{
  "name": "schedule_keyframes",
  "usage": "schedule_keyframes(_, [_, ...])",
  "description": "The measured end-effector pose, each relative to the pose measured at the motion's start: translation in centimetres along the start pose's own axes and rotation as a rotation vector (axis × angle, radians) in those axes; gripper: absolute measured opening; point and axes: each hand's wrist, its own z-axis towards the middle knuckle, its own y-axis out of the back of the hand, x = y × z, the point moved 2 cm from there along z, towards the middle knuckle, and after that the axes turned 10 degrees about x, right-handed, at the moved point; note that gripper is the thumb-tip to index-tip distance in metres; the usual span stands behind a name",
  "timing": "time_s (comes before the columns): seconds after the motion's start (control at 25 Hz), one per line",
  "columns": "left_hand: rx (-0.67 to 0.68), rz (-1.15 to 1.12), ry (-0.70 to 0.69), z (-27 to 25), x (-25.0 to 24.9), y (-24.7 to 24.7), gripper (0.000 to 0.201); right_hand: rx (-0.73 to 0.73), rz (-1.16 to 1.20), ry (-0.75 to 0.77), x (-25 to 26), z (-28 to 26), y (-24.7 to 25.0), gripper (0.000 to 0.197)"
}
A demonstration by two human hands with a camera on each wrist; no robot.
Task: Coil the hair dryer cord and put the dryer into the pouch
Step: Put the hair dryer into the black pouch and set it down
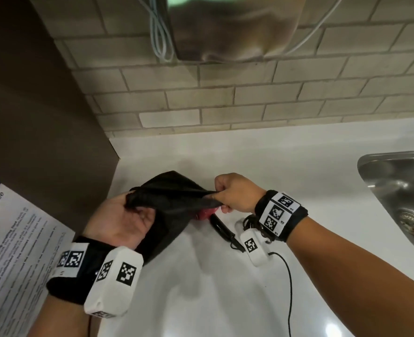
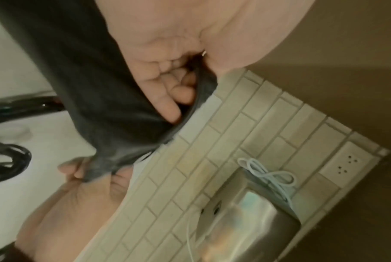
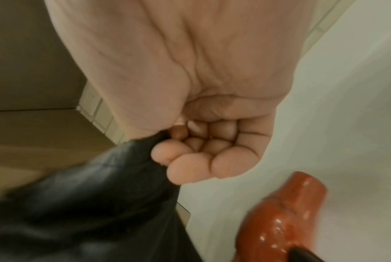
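The hair dryer (image 1: pixel 207 213), red-bodied with a black handle, lies on the white table (image 1: pixel 286 161) just beneath the black pouch (image 1: pixel 174 203), not yet inside it. The left hand (image 1: pixel 125 221) and right hand (image 1: pixel 235 193) each pinch the pouch's rim, apparently stretching its mouth open to receive the dryer. The cord (image 1: pixel 250 221) lies bundled near the right wrist. What the pouch holds cannot be seen.

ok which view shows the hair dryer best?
Right wrist: the hair dryer fills the lower right corner, its glossy red body close and unobstructed. The head view shows a red sliver and the black handle below the pouch. The left wrist view shows only a dark handle-like curve at the frame's edge.
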Motion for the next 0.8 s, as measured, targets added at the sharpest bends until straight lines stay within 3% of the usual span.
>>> schedule_keyframes(0.12, [0.003,0.120,0.047,-0.4,0.1,-0.5,0.023,-0.067,-0.017,-0.049,-2.5,0.1,-0.4,0.040])
schedule_keyframes(0.24, [0.045,0.302,0.002,-0.3,0.8,-0.5,0.013,-0.100,0.045,-0.033,-3.5,-0.1,-0.9,0.046])
schedule_keyframes(0.32, [0.079,0.337,-0.030,-0.1,1.4,-0.1,0.024,-0.138,0.062,-0.037,-3.6,-1.0,-0.6,0.051])
schedule_keyframes(0.4, [0.084,0.380,-0.096,0.0,1.5,0.1,0.003,-0.237,0.049,-0.046,-4.2,-2.5,-0.1,0.064])
schedule_keyframes(0.48, [0.060,0.482,-0.173,-0.1,1.9,0.2,0.023,-0.370,0.014,-0.089,-5.4,-3.8,0.0,0.072])
schedule_keyframes(0.56, [0.022,0.642,-0.299,0.2,1.9,0.5,0.029,-0.442,-0.124,-0.214,-7.0,-4.5,-0.6,0.076])
schedule_keyframes(0.68, [-0.058,1.036,-0.510,0.5,1.6,1.1,0.030,-0.252,-0.330,-0.381,-8.2,-4.0,-2.9,0.094])
schedule_keyframes(0.8, [-0.132,1.239,-0.573,0.7,1.7,1.2,0.030,-0.098,-0.471,-0.447,-8.5,-2.7,-5.4,0.117])
